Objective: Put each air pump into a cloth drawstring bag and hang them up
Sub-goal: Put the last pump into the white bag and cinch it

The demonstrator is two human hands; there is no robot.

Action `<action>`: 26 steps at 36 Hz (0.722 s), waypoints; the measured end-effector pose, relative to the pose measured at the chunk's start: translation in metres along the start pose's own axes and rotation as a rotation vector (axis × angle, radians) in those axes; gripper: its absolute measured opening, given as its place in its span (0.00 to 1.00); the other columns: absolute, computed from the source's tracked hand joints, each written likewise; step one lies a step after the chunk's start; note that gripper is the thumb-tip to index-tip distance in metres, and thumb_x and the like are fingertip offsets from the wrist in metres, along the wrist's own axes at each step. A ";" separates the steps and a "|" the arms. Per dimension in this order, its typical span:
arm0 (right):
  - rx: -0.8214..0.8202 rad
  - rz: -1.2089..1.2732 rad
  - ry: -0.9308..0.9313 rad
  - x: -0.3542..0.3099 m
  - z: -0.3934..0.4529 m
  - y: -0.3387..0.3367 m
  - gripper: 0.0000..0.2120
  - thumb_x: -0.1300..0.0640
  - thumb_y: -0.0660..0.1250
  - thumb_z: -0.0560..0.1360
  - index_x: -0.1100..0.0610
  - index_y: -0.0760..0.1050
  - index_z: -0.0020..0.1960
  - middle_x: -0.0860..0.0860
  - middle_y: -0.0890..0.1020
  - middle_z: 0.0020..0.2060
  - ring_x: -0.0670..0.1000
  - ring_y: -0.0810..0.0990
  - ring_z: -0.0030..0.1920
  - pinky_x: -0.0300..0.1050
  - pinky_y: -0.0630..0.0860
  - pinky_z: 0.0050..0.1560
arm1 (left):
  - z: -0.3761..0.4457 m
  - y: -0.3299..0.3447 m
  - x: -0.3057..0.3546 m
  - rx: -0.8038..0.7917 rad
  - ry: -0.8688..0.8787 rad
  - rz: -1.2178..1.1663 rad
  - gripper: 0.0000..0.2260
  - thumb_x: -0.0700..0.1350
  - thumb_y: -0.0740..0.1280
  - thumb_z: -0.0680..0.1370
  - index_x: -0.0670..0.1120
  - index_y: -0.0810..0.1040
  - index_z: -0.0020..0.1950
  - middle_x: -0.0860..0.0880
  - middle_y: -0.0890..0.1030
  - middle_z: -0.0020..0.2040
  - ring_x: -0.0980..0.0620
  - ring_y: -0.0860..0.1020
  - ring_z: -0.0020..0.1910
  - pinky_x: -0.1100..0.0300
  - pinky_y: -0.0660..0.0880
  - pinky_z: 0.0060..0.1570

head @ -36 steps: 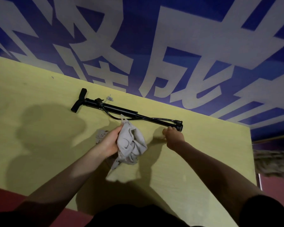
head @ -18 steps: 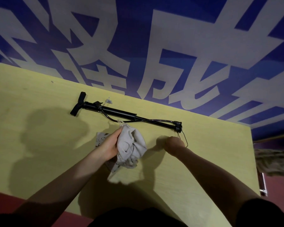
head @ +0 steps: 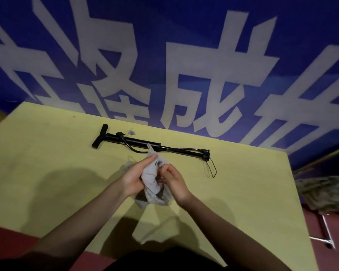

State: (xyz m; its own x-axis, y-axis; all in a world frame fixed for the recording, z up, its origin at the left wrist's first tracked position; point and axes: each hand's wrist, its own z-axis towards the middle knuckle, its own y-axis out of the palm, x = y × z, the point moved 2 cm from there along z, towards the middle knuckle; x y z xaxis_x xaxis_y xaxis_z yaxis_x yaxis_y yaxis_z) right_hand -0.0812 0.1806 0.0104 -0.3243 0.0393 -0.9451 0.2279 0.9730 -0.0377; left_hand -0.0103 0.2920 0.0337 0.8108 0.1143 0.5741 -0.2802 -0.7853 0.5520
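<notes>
Nearest the camera, the person's two forearms reach out over the yellow bench (head: 47,173). Between them, held just above the bench top, is a crumpled grey cloth drawstring bag (head: 155,180). The left hand (head: 134,178) grips the bag from its side, fingers wrapped over the bunched cloth. The right hand (head: 173,181) has its fingers curled in against the other side and appears to pinch the fabric or a thin white cord near the top; which of the two cannot be told. The bag's mouth is not visibly open.

Farther back, the black air pump (head: 145,144) lies flat along the bench, its T-handle at the left end and its wire foot stand (head: 210,171) folded out at the right end, with the hose looping beside the barrel. It is close behind the bag but neither hand is on it. Beyond the bench rises a blue banner with large white characters (head: 204,85).

Judging by this, the task is at an early stage: the bag likely needs opening, and the pump has yet to go in, be cinched and hung. No hanging place is in view.
</notes>
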 end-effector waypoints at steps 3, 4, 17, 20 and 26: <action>-0.001 -0.077 -0.034 0.005 -0.010 0.015 0.08 0.62 0.55 0.82 0.60 0.70 0.46 0.55 0.73 0.41 0.47 0.71 0.41 0.37 0.69 0.43 | -0.013 0.004 0.000 -0.030 0.008 -0.054 0.13 0.51 0.63 0.79 0.43 0.78 0.55 0.43 0.82 0.46 0.49 0.82 0.41 0.59 0.79 0.40; -0.017 -0.129 -0.033 0.009 -0.012 0.018 0.09 0.61 0.55 0.83 0.61 0.71 0.48 0.56 0.75 0.43 0.48 0.73 0.44 0.38 0.70 0.47 | -0.019 0.006 0.000 -0.035 0.010 -0.069 0.13 0.51 0.63 0.79 0.43 0.78 0.54 0.44 0.81 0.42 0.50 0.81 0.37 0.61 0.78 0.37; -0.042 -0.807 -0.202 0.060 -0.038 0.001 0.10 0.57 0.60 0.80 0.59 0.77 0.43 0.59 0.82 0.41 0.59 0.79 0.43 0.48 0.67 0.39 | -0.076 -0.033 -0.048 0.077 0.127 -0.095 0.20 0.51 0.58 0.81 0.39 0.74 0.66 0.37 0.79 0.60 0.42 0.80 0.55 0.51 0.77 0.55; -0.062 -0.787 -0.176 0.069 -0.041 0.000 0.09 0.57 0.62 0.78 0.59 0.80 0.45 0.56 0.83 0.40 0.57 0.80 0.43 0.49 0.72 0.42 | -0.081 -0.036 -0.058 0.079 0.121 -0.145 0.20 0.50 0.57 0.82 0.38 0.72 0.68 0.37 0.77 0.63 0.42 0.79 0.57 0.53 0.78 0.55; -0.145 -0.806 -0.145 0.075 -0.045 0.000 0.16 0.60 0.64 0.77 0.58 0.77 0.64 0.53 0.81 0.60 0.53 0.78 0.61 0.37 0.68 0.60 | -0.081 -0.041 -0.064 0.098 0.088 -0.215 0.19 0.49 0.58 0.82 0.39 0.73 0.68 0.38 0.79 0.61 0.44 0.81 0.55 0.55 0.80 0.48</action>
State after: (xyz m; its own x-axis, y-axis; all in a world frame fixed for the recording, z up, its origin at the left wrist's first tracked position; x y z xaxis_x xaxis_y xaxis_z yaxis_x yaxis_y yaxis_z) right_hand -0.1466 0.1937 -0.0455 -0.2138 -0.7021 -0.6792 -0.1475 0.7105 -0.6880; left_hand -0.0921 0.3665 0.0235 0.7972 0.3346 0.5026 -0.0512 -0.7920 0.6084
